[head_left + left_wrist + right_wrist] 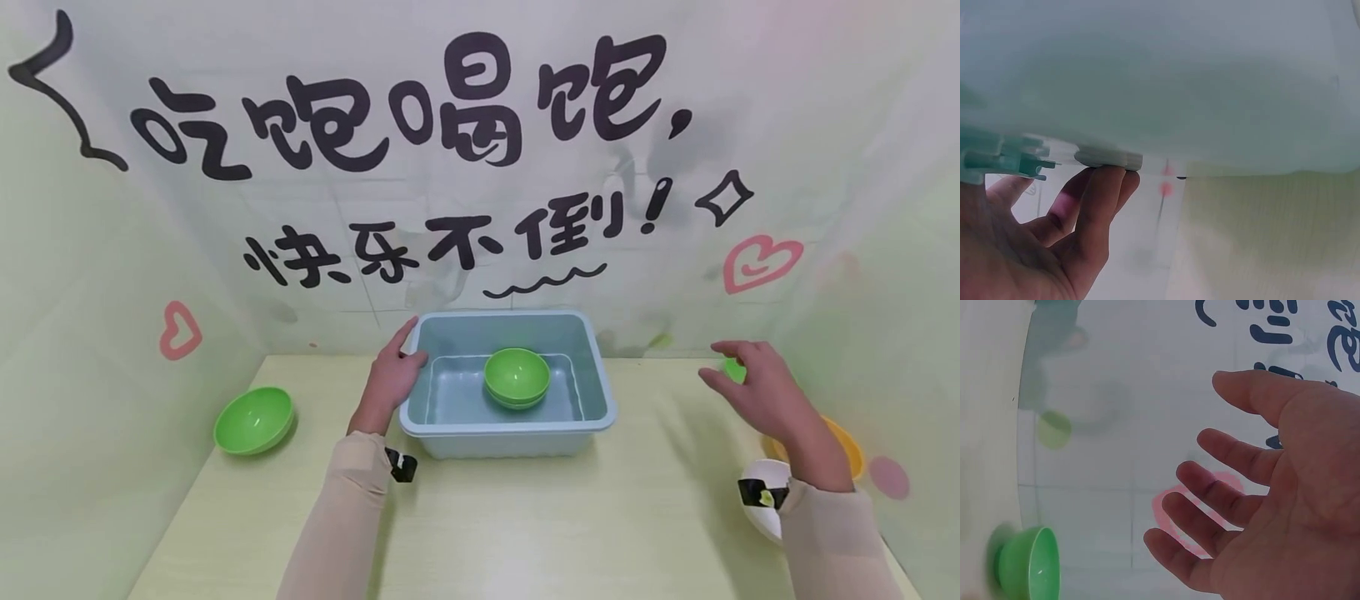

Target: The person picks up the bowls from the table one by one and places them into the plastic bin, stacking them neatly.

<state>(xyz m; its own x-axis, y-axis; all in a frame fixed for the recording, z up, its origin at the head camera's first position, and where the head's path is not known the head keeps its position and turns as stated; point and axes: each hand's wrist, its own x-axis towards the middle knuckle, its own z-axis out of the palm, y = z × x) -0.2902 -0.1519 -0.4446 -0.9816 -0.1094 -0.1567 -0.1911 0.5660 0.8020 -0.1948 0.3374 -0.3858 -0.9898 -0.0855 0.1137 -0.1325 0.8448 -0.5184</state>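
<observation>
A light-blue plastic basin (pixel 507 429) stands before me on the pale tabletop (pixel 517 525), containing stacked green bowls (pixel 517 375). The left hand (pixel 387 379) grips its left rim, fingers bent against the outer wall. The right hand (pixel 776 396), fingers spread and slightly bent, holds nothing near a third green bowl (pixel 1019 569). White (pixel 767 525) and yellow bowls (pixel 846 448) sit below that forearm; another green bowl (pixel 253 422) rests far left.

A smooth, pale blue-grey plastic tub (pixel 1179 94) spans the top of the left wrist view, its full shape cut off. At lower left, the left hand (pixel 1054 237) has bent fingers, tips touching the tub's edge, near a cropped teal plastic piece (pixel 979 159). A pale yellowish-green, wood-grain table (pixel 1272 237) borders a whitish backdrop (pixel 1138 231) with blurred pink spots.
</observation>
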